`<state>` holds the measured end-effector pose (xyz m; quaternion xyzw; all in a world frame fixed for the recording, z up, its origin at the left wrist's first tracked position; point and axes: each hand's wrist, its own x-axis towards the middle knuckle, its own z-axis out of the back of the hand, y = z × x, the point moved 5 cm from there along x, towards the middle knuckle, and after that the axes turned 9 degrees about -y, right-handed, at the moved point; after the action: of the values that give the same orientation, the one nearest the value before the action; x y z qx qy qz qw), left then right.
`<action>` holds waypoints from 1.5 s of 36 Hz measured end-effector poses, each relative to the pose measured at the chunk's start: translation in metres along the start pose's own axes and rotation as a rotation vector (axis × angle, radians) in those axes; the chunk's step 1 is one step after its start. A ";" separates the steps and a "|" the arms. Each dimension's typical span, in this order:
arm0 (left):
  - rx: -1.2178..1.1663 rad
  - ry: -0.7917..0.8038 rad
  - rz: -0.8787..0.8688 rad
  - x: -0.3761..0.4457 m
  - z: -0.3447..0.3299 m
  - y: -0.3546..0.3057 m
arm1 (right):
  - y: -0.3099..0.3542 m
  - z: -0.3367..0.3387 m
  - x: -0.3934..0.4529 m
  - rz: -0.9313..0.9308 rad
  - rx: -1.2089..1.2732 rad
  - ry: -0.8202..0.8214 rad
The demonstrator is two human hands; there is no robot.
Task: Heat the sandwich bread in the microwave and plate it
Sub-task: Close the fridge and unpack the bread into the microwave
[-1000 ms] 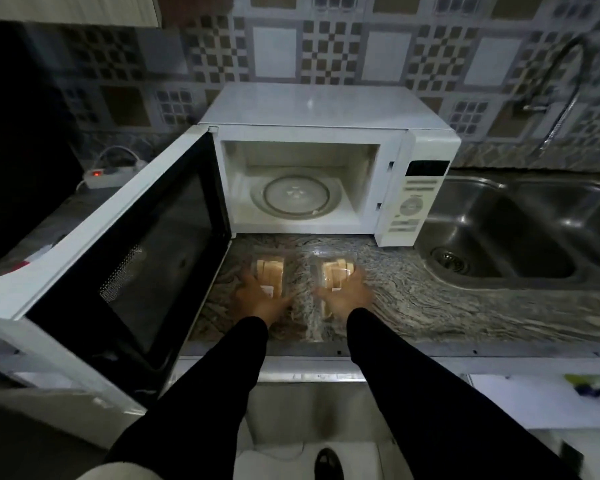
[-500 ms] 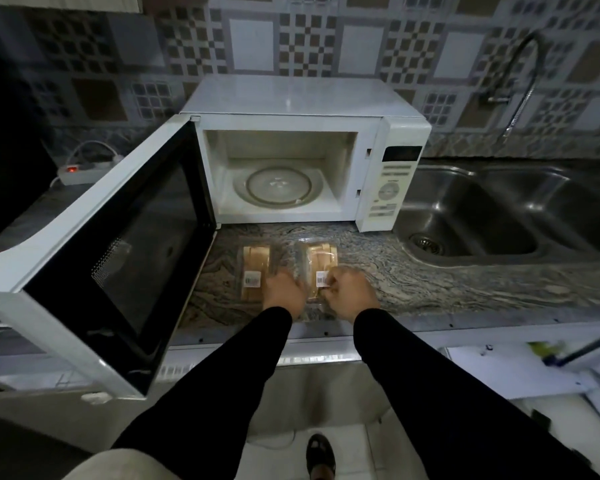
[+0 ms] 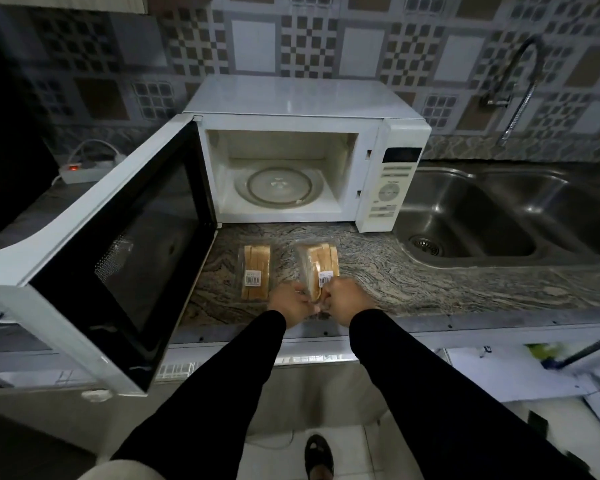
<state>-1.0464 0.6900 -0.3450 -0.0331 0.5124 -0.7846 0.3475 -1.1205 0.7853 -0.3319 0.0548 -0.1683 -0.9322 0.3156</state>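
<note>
Black sleeves reach forward. Left hand (image 3: 289, 304) and right hand (image 3: 346, 297) pinch the near end of the right pack (image 3: 317, 268), fingers curled.

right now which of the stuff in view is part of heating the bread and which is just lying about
Part of the job:
- right sandwich pack, gripped at its near end by the left hand and right hand
- left sandwich pack, flat on the counter
- microwave, door open, turntable bare

Just lying about:
- sink
- tap
- power strip
</note>
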 end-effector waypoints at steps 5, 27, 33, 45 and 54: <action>0.093 0.004 -0.033 -0.002 -0.002 -0.005 | 0.003 -0.001 0.004 -0.002 -0.062 -0.001; 0.085 -0.018 0.001 0.015 0.010 -0.002 | 0.018 0.082 0.014 0.045 0.160 -0.351; 0.184 -0.017 -0.034 0.017 0.014 -0.003 | -0.006 0.080 0.009 -0.298 0.374 -0.520; 0.207 0.032 -0.013 0.031 0.011 -0.001 | -0.032 0.016 0.028 -0.670 0.615 -0.080; 0.223 0.113 0.041 0.039 0.011 0.001 | -0.011 0.032 0.026 -0.555 1.015 -0.215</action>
<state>-1.0709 0.6582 -0.3528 0.0607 0.4411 -0.8302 0.3353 -1.1540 0.7870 -0.3054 0.1464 -0.6041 -0.7830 -0.0248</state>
